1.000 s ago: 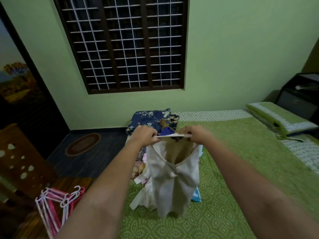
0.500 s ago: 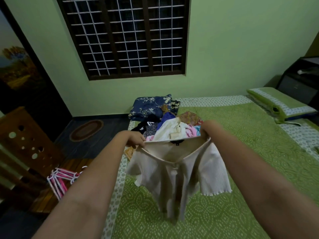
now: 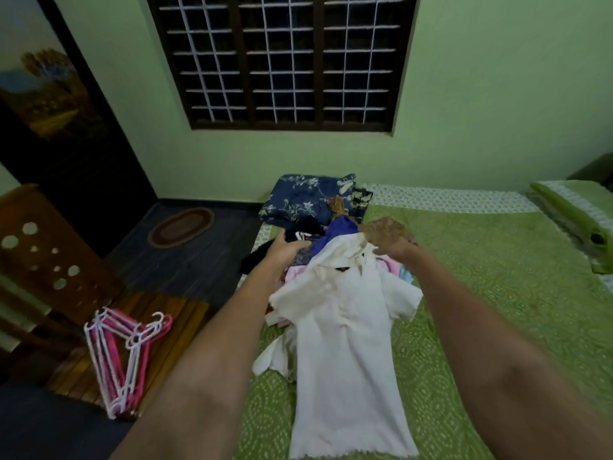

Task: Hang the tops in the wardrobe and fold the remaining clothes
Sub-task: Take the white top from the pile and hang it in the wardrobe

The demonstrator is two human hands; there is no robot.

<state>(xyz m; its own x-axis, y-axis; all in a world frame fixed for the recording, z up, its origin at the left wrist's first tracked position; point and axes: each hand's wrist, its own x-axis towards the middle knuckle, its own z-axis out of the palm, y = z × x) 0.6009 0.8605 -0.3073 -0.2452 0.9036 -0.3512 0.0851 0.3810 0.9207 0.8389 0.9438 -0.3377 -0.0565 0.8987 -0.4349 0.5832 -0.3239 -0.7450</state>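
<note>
White ribbed top (image 3: 348,353) lies face-up and lengthwise on the green bed (image 3: 497,293), collar resting against the clothes pile (image 3: 318,240). Right hand (image 3: 394,252) pinches the collar edge; left hand (image 3: 285,252) sits at the other shoulder, fingers curled, grip unclear. Recommended procedure: spread both shoulders level and smooth the sleeves before fetching a hanger (image 3: 126,356) from the bundle on the floor beside the bed. Feed the hanger through the neck opening without stretching the knit.

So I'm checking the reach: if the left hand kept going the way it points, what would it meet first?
Probably the dark clothes in the pile just ahead of the left hand, then the blue floral bundle; depth is unclear.
</note>
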